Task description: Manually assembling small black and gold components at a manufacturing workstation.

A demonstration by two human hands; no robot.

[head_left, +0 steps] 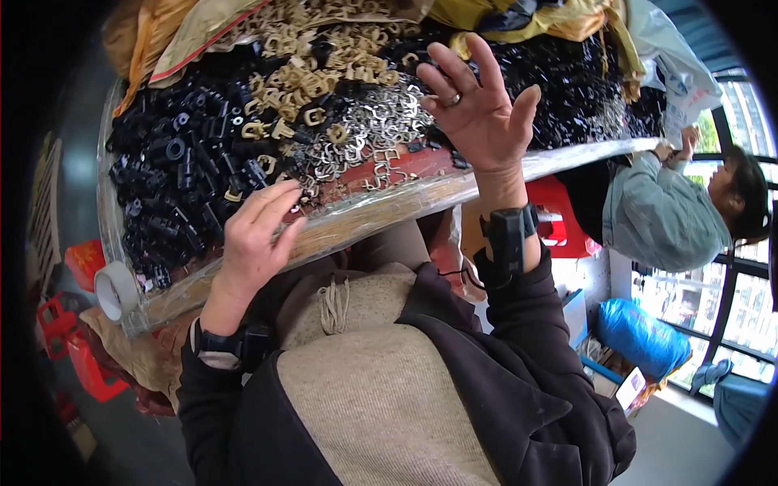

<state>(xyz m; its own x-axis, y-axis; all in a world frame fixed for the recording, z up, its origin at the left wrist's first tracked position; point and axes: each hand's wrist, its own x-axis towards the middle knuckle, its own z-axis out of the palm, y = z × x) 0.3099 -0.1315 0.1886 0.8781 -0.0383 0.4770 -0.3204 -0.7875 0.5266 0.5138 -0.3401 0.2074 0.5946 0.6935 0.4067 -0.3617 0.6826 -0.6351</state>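
Observation:
My left hand is at the table's near edge, beside a heap of black plastic fittings. Its fingers are stretched forward and the thumb stands apart; some small dark bits show by the fingertips, apparently not gripped. Raised over the table, my right hand is turned palm up with spread fingers and nothing in it. Between the hands lie many silvery U-shaped metal clips, some on the bare red tabletop. Beige U-shaped clips form a pile behind them.
A film-wrapped wooden rim borders the table. At its left corner is a roll of clear tape. More small black parts cover the right side. Sacks line the back. Another person works at the right; red stools stand nearby.

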